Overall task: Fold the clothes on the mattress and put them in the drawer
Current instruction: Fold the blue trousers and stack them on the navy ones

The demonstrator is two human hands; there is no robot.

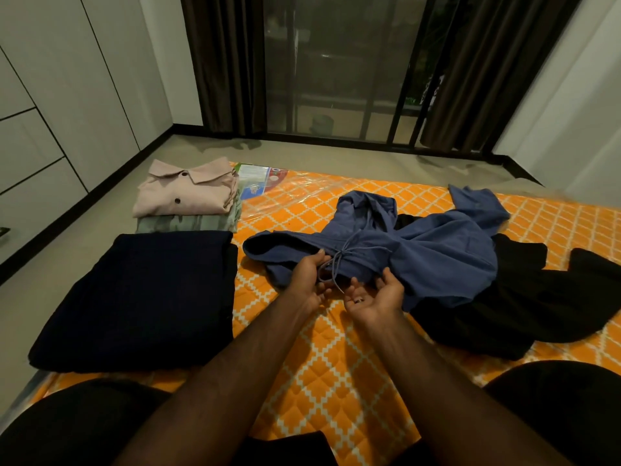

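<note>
A person is wearing black legwear (84, 422) over both knees. The right hand (376, 299) is wearing a small ring (359, 300) on one finger.

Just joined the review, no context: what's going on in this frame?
A person on the orange mattress is starting on a blue hoodie, which lies crumpled, partly over an unfolded black garment. The left hand grips the hoodie's edge by the drawstring; the right hand is palm up, fingertips at the same edge. Already folded at the left: a pink shirt on a green patterned garment, and a dark navy garment.
</note>
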